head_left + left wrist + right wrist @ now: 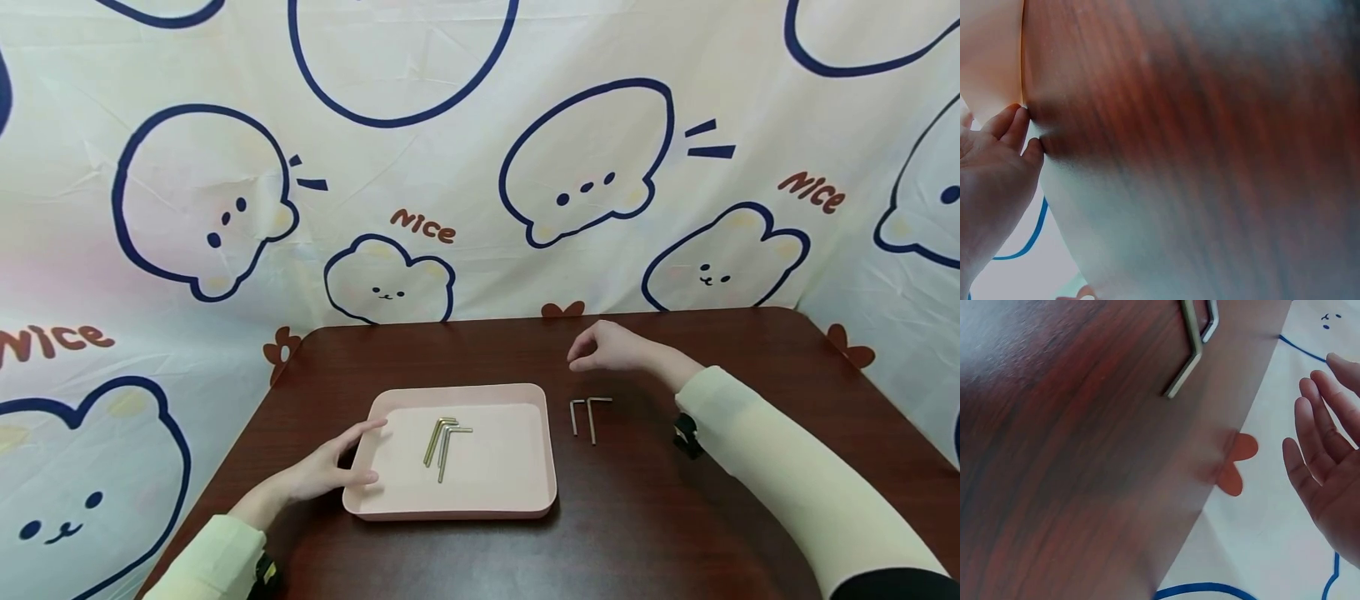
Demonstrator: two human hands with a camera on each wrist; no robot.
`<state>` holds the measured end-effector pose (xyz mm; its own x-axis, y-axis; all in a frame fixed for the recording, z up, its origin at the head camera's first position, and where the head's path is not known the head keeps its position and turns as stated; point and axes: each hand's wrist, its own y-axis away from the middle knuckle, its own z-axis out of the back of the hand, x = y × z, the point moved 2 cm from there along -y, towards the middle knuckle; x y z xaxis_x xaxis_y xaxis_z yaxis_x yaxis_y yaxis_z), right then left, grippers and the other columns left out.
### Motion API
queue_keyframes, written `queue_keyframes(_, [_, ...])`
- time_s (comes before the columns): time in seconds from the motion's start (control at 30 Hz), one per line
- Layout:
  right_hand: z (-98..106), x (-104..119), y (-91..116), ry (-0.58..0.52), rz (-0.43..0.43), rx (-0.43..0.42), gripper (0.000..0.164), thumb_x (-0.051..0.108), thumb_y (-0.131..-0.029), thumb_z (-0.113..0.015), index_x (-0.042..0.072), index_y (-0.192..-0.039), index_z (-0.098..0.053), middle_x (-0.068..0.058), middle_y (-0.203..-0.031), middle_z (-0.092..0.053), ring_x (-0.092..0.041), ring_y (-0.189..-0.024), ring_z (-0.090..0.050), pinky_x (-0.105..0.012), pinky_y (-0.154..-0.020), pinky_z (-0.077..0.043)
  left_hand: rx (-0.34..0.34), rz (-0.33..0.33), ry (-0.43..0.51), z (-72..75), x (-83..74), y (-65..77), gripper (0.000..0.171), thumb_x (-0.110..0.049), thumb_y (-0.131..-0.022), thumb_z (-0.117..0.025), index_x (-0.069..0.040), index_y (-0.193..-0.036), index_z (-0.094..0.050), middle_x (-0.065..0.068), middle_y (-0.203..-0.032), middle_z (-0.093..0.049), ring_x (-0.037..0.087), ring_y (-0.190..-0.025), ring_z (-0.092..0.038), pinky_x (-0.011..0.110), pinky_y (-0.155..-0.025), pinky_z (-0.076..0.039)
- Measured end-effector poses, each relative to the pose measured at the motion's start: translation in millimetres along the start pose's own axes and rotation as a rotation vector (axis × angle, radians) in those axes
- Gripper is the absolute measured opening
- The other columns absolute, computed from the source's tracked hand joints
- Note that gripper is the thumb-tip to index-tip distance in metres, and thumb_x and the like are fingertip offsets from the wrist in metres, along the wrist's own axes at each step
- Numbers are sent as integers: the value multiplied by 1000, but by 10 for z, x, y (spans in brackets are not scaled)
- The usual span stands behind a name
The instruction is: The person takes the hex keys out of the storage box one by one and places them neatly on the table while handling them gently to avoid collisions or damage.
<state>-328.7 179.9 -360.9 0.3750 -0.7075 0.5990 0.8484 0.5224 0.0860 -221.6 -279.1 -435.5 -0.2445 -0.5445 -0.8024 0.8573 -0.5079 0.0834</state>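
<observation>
My left hand (322, 468) rests at the left side of a pale pink tray (510, 502), its thumb and index finger spread apart over the rim. In the left wrist view the other fingers of that hand (997, 165) touch down beside the tray's edge (997, 56). Several L-shaped hex keys (444, 446) lie overlapping inside the tray. To the right of it, a shorter hex key (574, 417) and a longer hex key (591, 421) lie side by side on the table. Beyond these two hovers my right hand (611, 347), fingers relaxed and holding nothing.
The dark brown wooden table (637, 533) reaches back to a pale cloth (465, 167) printed with blue-outlined bears. More of the cloth hangs along the left and right sides. Each wrist wears a small black device (687, 435) at the sleeve.
</observation>
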Motion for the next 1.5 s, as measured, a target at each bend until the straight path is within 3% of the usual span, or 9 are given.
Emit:
queue_keyframes(0.2, [-3,181,-29,6,27,7,24,22,-90,-70,6,-109,-72,-3,-105,-68,-19,-89,-58,-38,-82,-48,2,-11,-12,2,-1,3,76,-22,-86,-75,-9,-149,-33,21,-151,-31,38,-135,-29,59,-103,-24])
queue_keyframes(0.5, [13,448,-120,-19,78,34,28,22,-89,-72,6,-112,-70,-1,-100,-68,-19,-91,-61,-34,-79,-51,-3,-1,7,-8,-5,10,76,-21,-86,-75,-9,-149,-34,21,-150,-32,38,-135,-30,55,-104,-25])
queue_keyframes(0.73, [-3,625,-203,-16,95,49,29,22,-88,-74,5,-111,-70,0,-98,-68,-17,-91,-62,-32,-79,-51,3,9,20,-6,-10,10,76,-20,-86,-75,-9,-149,-33,23,-150,-31,40,-135,-29,62,-104,-21])
queue_keyframes(1.23, [-253,947,-400,0,206,108,27,23,-85,-77,7,-107,-72,4,-94,-68,-12,-87,-62,-28,-78,-50,5,7,27,-7,-9,5,76,-20,-86,-75,-9,-149,-33,24,-150,-31,40,-135,-29,63,-104,-20])
queue_keyframes(1.5, [-347,1134,-513,41,222,142,28,22,-84,-78,6,-105,-72,5,-91,-68,-10,-84,-61,-26,-78,-49,1,-1,17,-4,-8,5,76,-21,-86,-75,-9,-149,-33,22,-150,-32,39,-135,-29,62,-104,-21])
